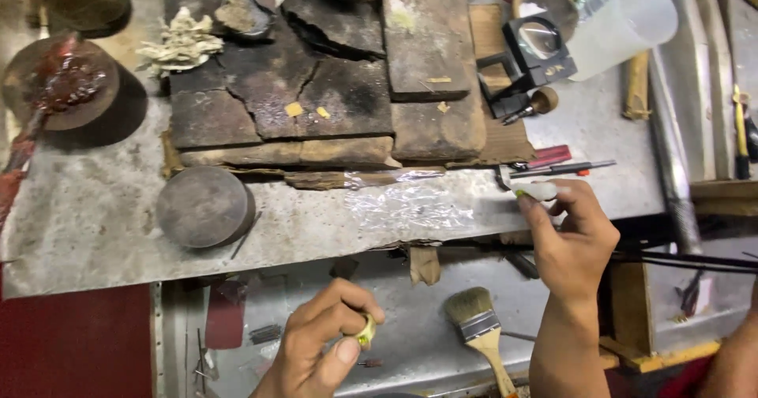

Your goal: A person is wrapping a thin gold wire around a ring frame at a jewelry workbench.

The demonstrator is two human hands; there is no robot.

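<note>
The left hand pinches a small yellow ring below the bench; the right hand pinches a pale stick at the bench's edge. The ring seems mid-working; bringing stick to ring calls for steadiness.

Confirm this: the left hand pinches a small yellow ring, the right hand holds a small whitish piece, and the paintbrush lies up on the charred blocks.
Wrong on the paintbrush: the head view shows it on the lower tray between the left hand and right hand, not on the charred blocks. The yellow ring and whitish piece are right.
</note>
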